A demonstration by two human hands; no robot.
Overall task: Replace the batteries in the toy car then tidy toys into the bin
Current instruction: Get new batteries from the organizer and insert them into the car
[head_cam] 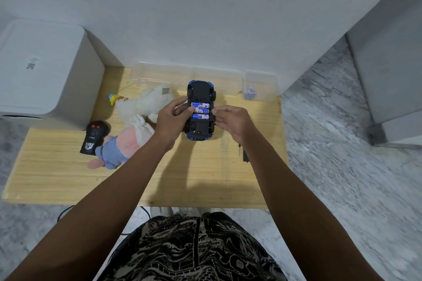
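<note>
Three blue batteries (200,110) side by side in upturned blue toy car (201,98), above wooden table (57,173) centre. Left hand (170,121) at nine o'clock, fingers curled around car's side; right hand (230,121) at three o'clock, fingertips relaxed, touching car's edge. Plush toys (137,121) and black remote (93,138) further toward nine; clear bin (159,75) at twelve.

Soft, dim light fell from above; my arms shadowed the table (57,173), and the wide-angle edges bent.

Upturned toy car (201,109), three batteries (200,111) exposed, between both hands (170,118) above wooden table (57,173).
</note>
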